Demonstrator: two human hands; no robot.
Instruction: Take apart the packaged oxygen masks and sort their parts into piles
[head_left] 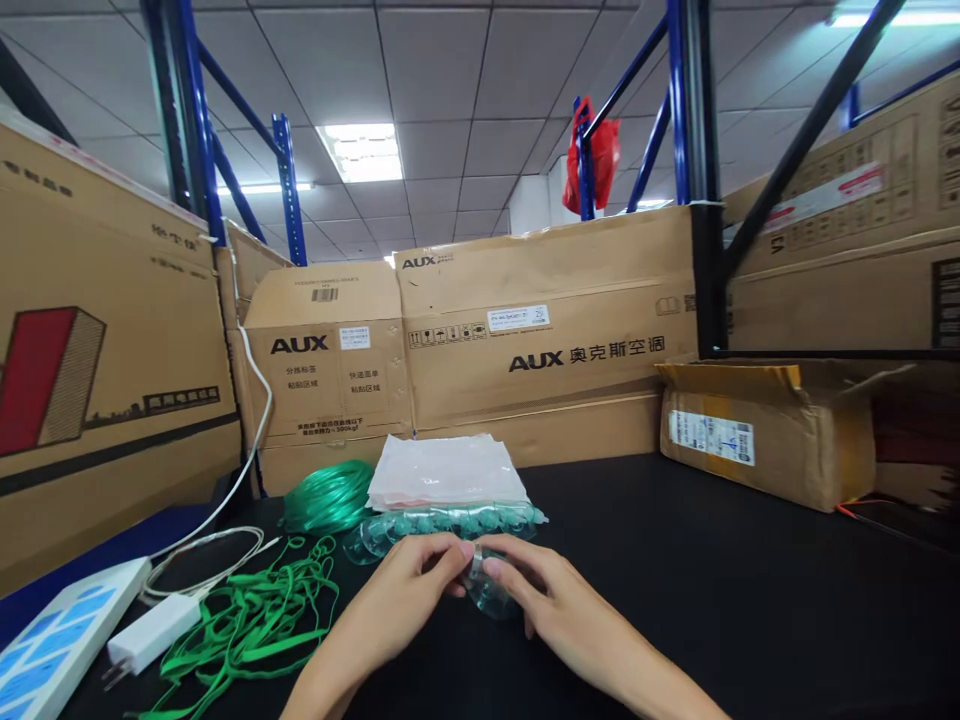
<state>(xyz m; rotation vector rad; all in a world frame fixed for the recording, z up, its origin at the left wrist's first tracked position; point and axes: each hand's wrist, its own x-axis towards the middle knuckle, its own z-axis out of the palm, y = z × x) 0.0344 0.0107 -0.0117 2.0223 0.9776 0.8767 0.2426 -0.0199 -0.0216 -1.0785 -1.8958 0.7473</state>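
In front of me, over the black tabletop, a small see-through plastic piece shaped like a breathing mask (491, 600) hangs between my hands. A silvery metal strip (477, 560) shows at its upper edge. My left hand (424, 575) pinches at the strip's left side, thumb and forefinger together. On the other side, my right hand (536, 580) grips the mask with its thumb and fingers around the strip. Part of the mask is hidden by my fingers. Just beyond my hands lies a row of clear, teal-tinted plastic masks (450, 520).
Behind the row sits a stack of white plastic bags (442, 472). Left of it are coiled green tubing (326, 497), tangled green elastic straps (255, 620), a white charger (154, 632) and a power strip (67, 640). An opened carton (780, 460) stands at right; large cardboard panels (540, 400) wall the back.
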